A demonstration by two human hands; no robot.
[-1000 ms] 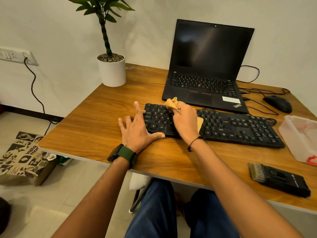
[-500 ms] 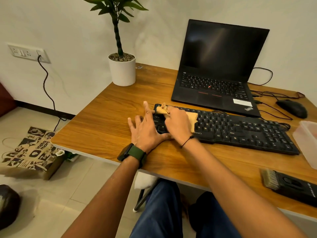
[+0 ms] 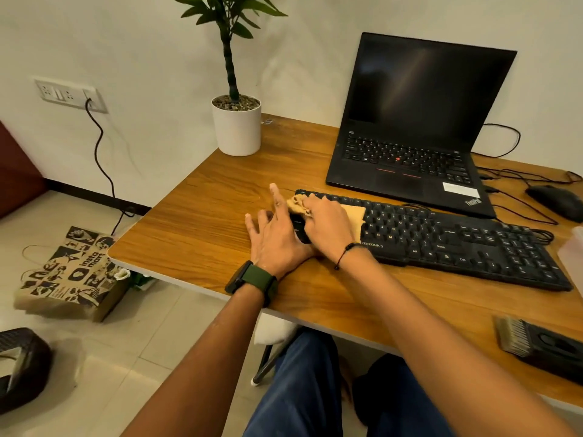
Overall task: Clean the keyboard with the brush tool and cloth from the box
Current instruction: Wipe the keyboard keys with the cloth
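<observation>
My right hand (image 3: 328, 227) presses a small tan-yellow cloth (image 3: 355, 214) onto the left end of the long black plastic keyboard (image 3: 457, 244), with my fingers curled over the bunched edge of the fabric near the top-left corner keys and the flat rest of it lying under my palm and sticking out to the right. My left hand (image 3: 277, 239) lies flat on the brown wood-grain desk (image 3: 202, 228), fingers spread and straight, its thumb side touching the left edge of the keyboard. It holds nothing. A green-strapped dark watch (image 3: 252, 280) sits on my left wrist and a thin black bead bracelet (image 3: 345, 253) on my right. The black brush tool with pale bristles (image 3: 542, 343) lies near the front right corner of the desk, well apart from both hands, bristles pointing left. At the far right edge, a sliver of the translucent plastic box (image 3: 572, 250) shows beside the right end of the keyboard. Behind the keyboard stands an open black laptop with a dark screen (image 3: 419, 127), and to its right a black computer mouse (image 3: 556, 201) with trailing cables. A green plant in a white round pot (image 3: 236, 127) stands at the back left corner of the desk. On the tiled floor to the left leans a printed brown paper bag (image 3: 69, 274).
</observation>
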